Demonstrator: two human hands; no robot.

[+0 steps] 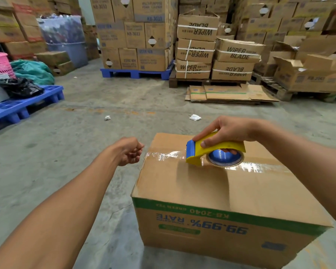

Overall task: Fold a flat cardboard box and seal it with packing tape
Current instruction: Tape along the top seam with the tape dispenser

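Observation:
A brown cardboard box with a green band and blue print stands folded on the concrete floor, its top flaps closed. A strip of clear packing tape runs across the top seam. My right hand grips a yellow and blue tape dispenser resting on that seam, left of the box's middle. My left hand hovers just off the box's left edge, fingers curled in a loose fist with nothing in them.
Flattened cardboard sheets lie on the floor ahead. Stacked cartons on a blue pallet and a wooden pallet fill the back. Another blue pallet with bags stands at left. Paper scraps litter the floor.

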